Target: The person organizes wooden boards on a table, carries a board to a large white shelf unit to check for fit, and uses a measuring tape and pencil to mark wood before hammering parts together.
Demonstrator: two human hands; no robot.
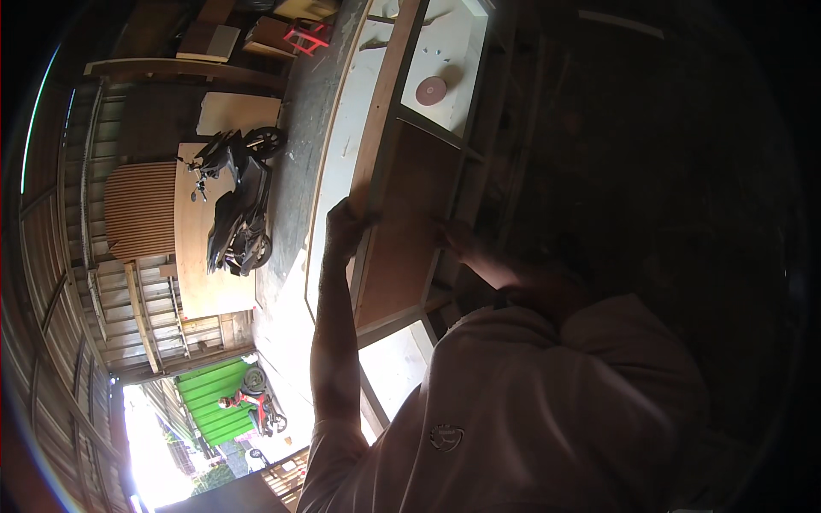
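Observation:
My left hand is closed on a long wooden batten at the near side of a long framed piece. A brown board fills the middle of this piece, between my two hands. My right hand reaches to the board's right edge; its fingertips are dark and blurred, so their grip is unclear. Beyond the board lies a white section of the frame with a round reddish disc on it. Another pale section shows below the board.
A black motorcycle stands by leaning boards and a slatted panel at left. A red stool and stacked boards are farther up. A red scooter stands at the bright opening. The right side is in deep shadow.

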